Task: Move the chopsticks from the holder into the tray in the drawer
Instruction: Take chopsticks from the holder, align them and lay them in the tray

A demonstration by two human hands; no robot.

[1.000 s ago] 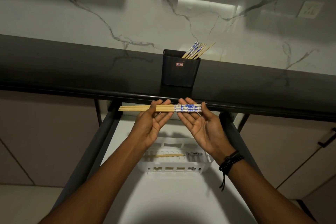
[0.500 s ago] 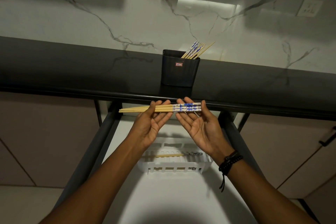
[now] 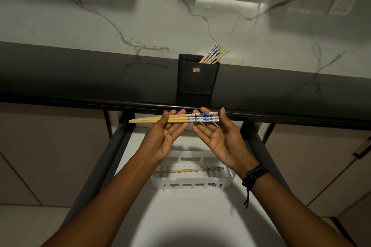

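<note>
Chopsticks (image 3: 180, 119) with blue-and-white patterned ends lie level in a small bundle across our two upturned hands, just in front of and below the black holder (image 3: 197, 78). Our left hand (image 3: 162, 136) pinches the plain wooden part between thumb and straight fingers. Our right hand (image 3: 218, 138) lies flat and relaxed, cradling the patterned ends, thumb against the butts. Spare chopsticks (image 3: 214, 54) lean rightward inside the holder. Farther below the holder, nearer us, the white tray (image 3: 192, 184) in the open drawer (image 3: 180, 216) holds a lone chopstick (image 3: 184, 170) lying crosswise.
</note>
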